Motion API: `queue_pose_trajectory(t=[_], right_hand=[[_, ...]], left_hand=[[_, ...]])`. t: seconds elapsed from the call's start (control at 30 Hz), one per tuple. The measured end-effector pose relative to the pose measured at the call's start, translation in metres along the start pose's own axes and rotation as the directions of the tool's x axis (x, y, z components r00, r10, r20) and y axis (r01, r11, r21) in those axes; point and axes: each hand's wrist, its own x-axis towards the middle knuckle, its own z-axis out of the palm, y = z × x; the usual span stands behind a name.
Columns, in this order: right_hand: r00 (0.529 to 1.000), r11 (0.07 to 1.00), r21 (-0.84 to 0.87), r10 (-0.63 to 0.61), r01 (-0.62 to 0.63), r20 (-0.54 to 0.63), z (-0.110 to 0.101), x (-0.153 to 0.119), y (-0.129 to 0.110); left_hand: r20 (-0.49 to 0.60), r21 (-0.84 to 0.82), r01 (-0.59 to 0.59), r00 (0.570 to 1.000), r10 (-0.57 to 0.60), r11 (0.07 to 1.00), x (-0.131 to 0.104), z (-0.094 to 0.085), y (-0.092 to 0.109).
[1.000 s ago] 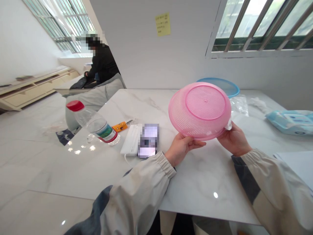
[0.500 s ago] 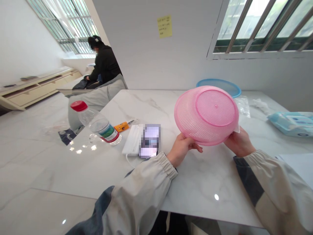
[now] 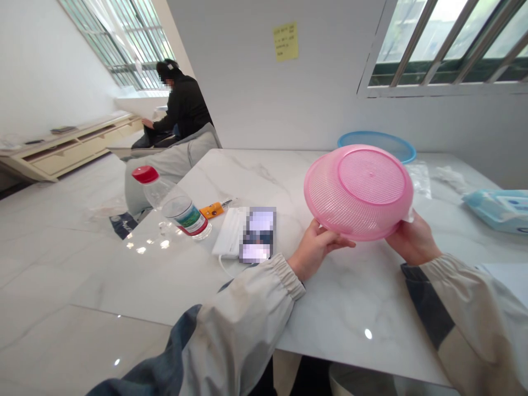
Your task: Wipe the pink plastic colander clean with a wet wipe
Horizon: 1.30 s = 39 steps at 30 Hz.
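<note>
A pink mesh basket (image 3: 330, 192) is held up over the marble-look table (image 3: 330, 313), tilted with its round base facing me. My left hand (image 3: 315, 250) grips its rim from below at the near left, fingers curled along the edge. At the near right, my right hand (image 3: 414, 242) is closed on the basket's rim, and its fingertips are partly hidden. A small white scrap (image 3: 409, 215), perhaps a wipe or tissue, shows between my right fingers and the mesh. Behind the pink basket lies a blue mesh basket (image 3: 377, 142) near the wall, partly covered from view.
To the left stand a red-capped plastic bottle (image 3: 187, 217), an orange packet (image 3: 212, 210), a white power bank (image 3: 227, 234) with a cable, and a phone (image 3: 258, 234). A blue wipes pack (image 3: 499, 209) and clear plastic bags (image 3: 421, 179) lie right. A person (image 3: 181, 104) sits beyond.
My view has shifted slightly, so most things sit a little further right. Both hands keep hold of the pink basket in nearly the same tilt. The seated person's arm has moved.
</note>
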Motion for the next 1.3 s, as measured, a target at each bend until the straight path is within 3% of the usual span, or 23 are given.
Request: queue_pose_trajectory(t=[0.17,0.33,0.47,0.63,0.83,0.97,1.1,1.3], right_hand=[[0.999,0.992,-0.12,0.036,-0.035,0.008,0.021,-0.012,-0.005],[0.993,0.973,-0.224,0.075,-0.053,0.087,0.035,-0.027,-0.009],[0.969,0.956,-0.287,0.125,-0.061,0.212,0.037,-0.037,-0.011],[0.955,0.929,-0.353,0.197,-0.11,0.221,0.042,-0.043,-0.013],[0.986,0.927,-0.373,0.086,-0.027,0.143,0.049,-0.045,-0.008],[0.988,0.863,-0.503,0.035,0.046,0.15,0.046,-0.047,-0.003],[0.965,0.811,-0.574,0.049,0.113,0.259,0.045,-0.051,-0.001],[0.922,0.818,-0.564,0.129,0.109,0.366,0.047,-0.053,-0.002]], left_hand=[[-0.008,-0.087,-0.006,1.0,0.006,0.996,-0.003,0.002,-0.002],[-0.087,-0.099,-0.087,0.993,0.079,0.991,-0.001,0.001,0.002],[-0.082,-0.05,-0.076,0.994,0.072,0.996,0.003,-0.003,0.003],[-0.054,0.014,0.021,0.998,-0.02,1.0,0.006,-0.007,-0.001],[0.125,0.177,0.205,0.965,-0.229,0.962,-0.003,0.0,0.002],[0.138,0.169,0.107,0.982,-0.131,0.98,-0.003,-0.001,0.002],[0.083,0.157,-0.013,0.997,0.0,0.987,0.0,-0.004,-0.002],[0.025,0.16,-0.055,0.998,0.051,0.986,-0.001,-0.003,-0.005]])
